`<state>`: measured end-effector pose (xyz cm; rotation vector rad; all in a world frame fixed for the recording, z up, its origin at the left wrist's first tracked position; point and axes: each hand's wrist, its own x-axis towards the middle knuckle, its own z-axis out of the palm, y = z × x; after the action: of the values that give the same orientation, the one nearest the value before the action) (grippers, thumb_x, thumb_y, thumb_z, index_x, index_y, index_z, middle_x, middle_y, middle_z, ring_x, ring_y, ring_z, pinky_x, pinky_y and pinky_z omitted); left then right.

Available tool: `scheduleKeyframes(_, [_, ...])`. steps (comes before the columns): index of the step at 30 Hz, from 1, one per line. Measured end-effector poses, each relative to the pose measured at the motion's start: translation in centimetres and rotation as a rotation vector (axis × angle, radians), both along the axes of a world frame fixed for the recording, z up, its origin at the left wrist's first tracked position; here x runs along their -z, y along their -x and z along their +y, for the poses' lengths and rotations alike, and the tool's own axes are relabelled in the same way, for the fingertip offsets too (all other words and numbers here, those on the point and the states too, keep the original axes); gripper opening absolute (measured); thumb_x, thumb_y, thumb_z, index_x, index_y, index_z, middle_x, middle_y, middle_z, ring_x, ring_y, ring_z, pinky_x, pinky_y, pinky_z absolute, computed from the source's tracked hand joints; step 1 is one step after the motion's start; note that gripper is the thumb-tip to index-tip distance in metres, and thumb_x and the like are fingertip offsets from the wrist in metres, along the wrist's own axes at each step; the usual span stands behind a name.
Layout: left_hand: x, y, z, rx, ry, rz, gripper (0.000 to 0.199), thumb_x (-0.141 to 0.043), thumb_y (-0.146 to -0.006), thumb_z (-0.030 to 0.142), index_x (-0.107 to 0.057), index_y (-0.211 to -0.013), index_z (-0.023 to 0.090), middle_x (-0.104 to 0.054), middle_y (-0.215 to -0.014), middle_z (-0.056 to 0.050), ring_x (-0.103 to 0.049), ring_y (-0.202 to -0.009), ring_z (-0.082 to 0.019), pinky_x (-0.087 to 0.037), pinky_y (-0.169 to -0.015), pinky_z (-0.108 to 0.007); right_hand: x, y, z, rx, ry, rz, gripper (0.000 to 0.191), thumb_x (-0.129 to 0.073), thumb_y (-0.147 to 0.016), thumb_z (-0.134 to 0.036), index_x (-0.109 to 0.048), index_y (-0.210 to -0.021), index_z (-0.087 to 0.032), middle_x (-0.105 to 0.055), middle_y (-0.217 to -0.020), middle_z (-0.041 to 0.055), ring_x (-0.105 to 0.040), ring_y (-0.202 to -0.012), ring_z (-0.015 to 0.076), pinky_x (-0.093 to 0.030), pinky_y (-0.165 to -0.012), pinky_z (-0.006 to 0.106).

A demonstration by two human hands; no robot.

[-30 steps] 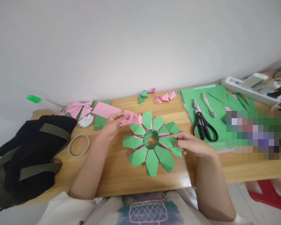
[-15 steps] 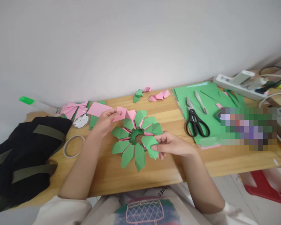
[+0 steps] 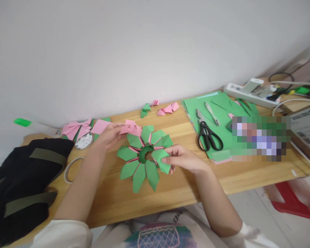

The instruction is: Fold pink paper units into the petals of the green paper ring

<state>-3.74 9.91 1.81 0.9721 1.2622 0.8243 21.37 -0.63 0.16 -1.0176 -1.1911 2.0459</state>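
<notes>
Paper flower [image 3: 142, 156] with green petals and pink folds between them is held over the wooden table [image 3: 175, 196], its centre an open ring. The right hand [image 3: 182, 159] pinches one green petal at the flower's right side, thumb on top and fingers underneath. The left hand [image 3: 113, 135] grips a folded pink piece [image 3: 130, 128] between thumb and fingers at the flower's upper left; the piece meets the petals there, though whether it is joined to them cannot be told.

Beyond the flower, near the wall [image 3: 134, 51], lie a small green fold [image 3: 145, 110] and some pink folds [image 3: 167, 109]. Behind the left hand are a pink sheet [image 3: 100, 126], a pink bow-like bundle [image 3: 76, 129] and a round white case [image 3: 84, 140]. A tape ring [image 3: 66, 171] lies beside the left forearm, partly hidden by it, with a dark bag [image 3: 28, 165] farther left.

To the right, black-handled scissors [image 3: 208, 136] and a craft knife [image 3: 212, 113] rest on green sheets [image 3: 224, 137]. A white power strip [image 3: 250, 94] sits behind them.
</notes>
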Motion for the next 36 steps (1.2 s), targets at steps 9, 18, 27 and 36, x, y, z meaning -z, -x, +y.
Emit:
scheduleKeyframes(9, [-1.6, 1.3, -1.4, -0.049, 0.006, 0.035, 0.016, -0.082, -0.052, 0.020, -0.068, -0.057, 0.014, -0.065, -0.060, -0.002, -0.058, -0.056, -0.012, -0.055, -0.055, -0.025, 0.6, -0.7, 1.3, 0.653, 0.163, -0.029, 0.023, -0.081, -0.054, -0.033, -0.066, -0.062, -0.018, -0.065, -0.059, -0.0016, -0.055, -0.051, 0.0094, -0.045, -0.050, 0.021])
scheduleKeyframes(18, [-0.8, 2.3, -9.4, -0.107, 0.050, 0.124, 0.034, -0.089, -0.048, 0.038, -0.075, -0.070, 0.016, -0.073, -0.071, -0.005, -0.064, -0.062, -0.016, -0.052, -0.056, -0.024, 0.7, -1.6, 2.0, 0.685, 0.175, -0.069, 0.020, -0.082, -0.056, -0.026, -0.064, -0.059, -0.019, -0.064, -0.056, -0.0024, -0.057, -0.047, 0.0095, -0.047, -0.045, 0.020])
scheduleKeyframes(27, [0.6, 2.0, -16.8, -0.011, -0.019, -0.047, 0.025, -0.085, -0.059, 0.043, -0.074, -0.062, 0.021, -0.076, -0.096, -0.007, -0.068, -0.099, -0.026, -0.055, -0.081, -0.032, 1.2, -1.4, 2.1, 0.621, 0.099, -0.078, 0.013, -0.078, -0.064, -0.020, -0.068, -0.070, -0.015, -0.067, -0.061, -0.0016, -0.059, -0.049, 0.0086, -0.047, -0.047, 0.020])
scheduleKeyframes(36, [1.2, -0.3, -18.1, 0.419, -0.625, 0.117, 0.019, -0.053, -0.092, 0.020, -0.072, -0.097, 0.022, -0.056, -0.138, -0.010, -0.050, -0.130, -0.025, -0.043, -0.103, -0.039, 1.7, -0.6, 2.2, 0.628, 0.032, -0.095, 0.019, -0.080, -0.057, -0.020, -0.069, -0.072, -0.018, -0.070, -0.064, -0.0013, -0.061, -0.053, 0.0100, -0.049, -0.051, 0.020])
